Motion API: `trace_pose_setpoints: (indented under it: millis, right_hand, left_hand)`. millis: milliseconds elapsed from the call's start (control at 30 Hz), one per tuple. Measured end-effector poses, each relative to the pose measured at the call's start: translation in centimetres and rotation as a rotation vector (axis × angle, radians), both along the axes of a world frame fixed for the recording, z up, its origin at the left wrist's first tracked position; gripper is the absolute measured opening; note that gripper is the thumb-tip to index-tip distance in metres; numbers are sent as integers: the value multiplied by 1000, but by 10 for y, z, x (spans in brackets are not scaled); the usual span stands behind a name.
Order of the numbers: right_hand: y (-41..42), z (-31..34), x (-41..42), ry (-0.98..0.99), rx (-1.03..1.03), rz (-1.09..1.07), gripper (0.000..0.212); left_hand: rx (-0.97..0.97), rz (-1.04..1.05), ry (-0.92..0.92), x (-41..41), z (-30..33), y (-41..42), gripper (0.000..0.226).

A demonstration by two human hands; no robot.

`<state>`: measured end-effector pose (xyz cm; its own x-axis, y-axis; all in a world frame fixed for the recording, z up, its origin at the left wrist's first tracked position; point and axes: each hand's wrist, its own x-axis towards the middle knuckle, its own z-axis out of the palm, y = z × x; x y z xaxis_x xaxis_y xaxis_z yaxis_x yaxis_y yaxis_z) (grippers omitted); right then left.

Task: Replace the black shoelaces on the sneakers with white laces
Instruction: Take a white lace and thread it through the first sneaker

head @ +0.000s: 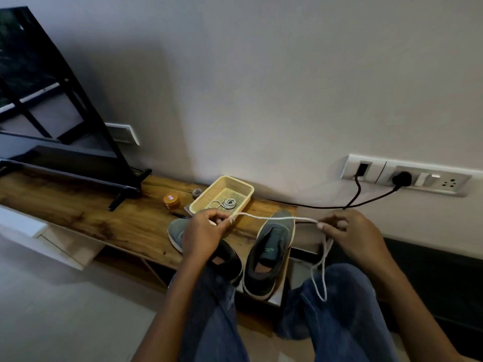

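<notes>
**White lace held taut between both hands above the sneakers**

A white lace (274,218) is stretched nearly level between the two hands, above the toe of the right-side sneaker (269,254). Its left end is pinched between thumb and fingertips of the left hand (203,235). The other part is gripped in the curled fingers of the right hand (352,236), below which a loop is seen hanging over the person's jeans (337,309). The left-side sneaker (183,236) is partly covered by the left hand. Both sneakers stand on a wooden shelf (104,212); no laces are seen in the right-side one. Behind them a yellow basket (224,182) holds what appears to be a second coiled lace (228,203).
</notes>
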<state>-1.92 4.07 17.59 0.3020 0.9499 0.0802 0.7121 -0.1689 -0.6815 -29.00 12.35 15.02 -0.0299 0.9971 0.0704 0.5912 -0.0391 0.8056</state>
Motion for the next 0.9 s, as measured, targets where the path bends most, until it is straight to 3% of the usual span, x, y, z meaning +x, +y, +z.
trace_pose_setpoints:
  millis: [133,267,400,467,567,700,800,900]
  right_hand:
    - [4,-10,10,-143,-232,48,11]
    - [16,-16,12,-134,-230,92,24]
    - [27,-12,-4,70,-152,224,44]
    - [32,-12,-14,193,-152,271,50]
    - [40,-15,-27,284,-181,355,49]
    - [46,-21,-47,472,-264,501,41]
    - [44,-23,-49,614,-264,500,27]
    - [37,-26,-41,731,-262,425,25]
  left_hand:
    - [8,144,-95,-7,-10,22,8]
    - [16,236,-145,-8,-20,44,12]
    - [0,319,-228,4,-27,52,14]
    - [-70,313,-215,13,-29,49,31]
    - [-147,144,-206,34,-34,35,54]
    - [-190,-277,-289,74,-36,-3,24]
    - [-262,-340,-381,88,-35,-20,43]
    - [-140,-343,-322,84,-44,-18,51]
